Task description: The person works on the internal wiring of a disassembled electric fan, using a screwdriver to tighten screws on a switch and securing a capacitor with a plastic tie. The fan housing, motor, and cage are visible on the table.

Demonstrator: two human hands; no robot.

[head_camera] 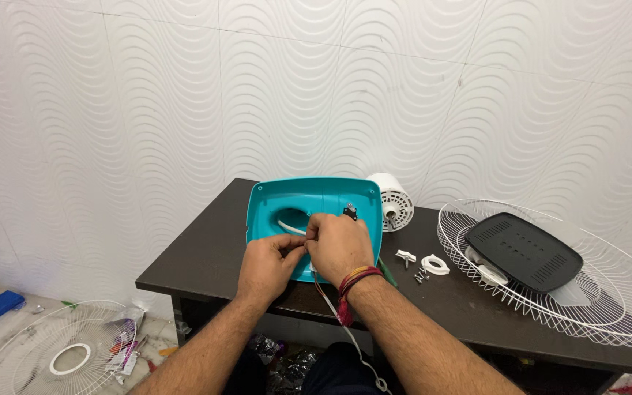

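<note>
Both hands' grip, left (268, 265) and right (338, 245), pinching white wire (292, 229) over teal housing (287, 201).

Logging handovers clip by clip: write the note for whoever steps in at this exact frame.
Left hand: pinching a thin white wire at the teal fan base shell.
Right hand: on the same wire beside it, fingers closed; red thread band on the wrist.
The shell lies open side up on the dark table; the wire runs from its oval hole.
Done: shell opened, black cover plate set in the wire grille, motor behind, small screws and white clips loose.
Left: wire still in hand; parts unassembled.
</note>
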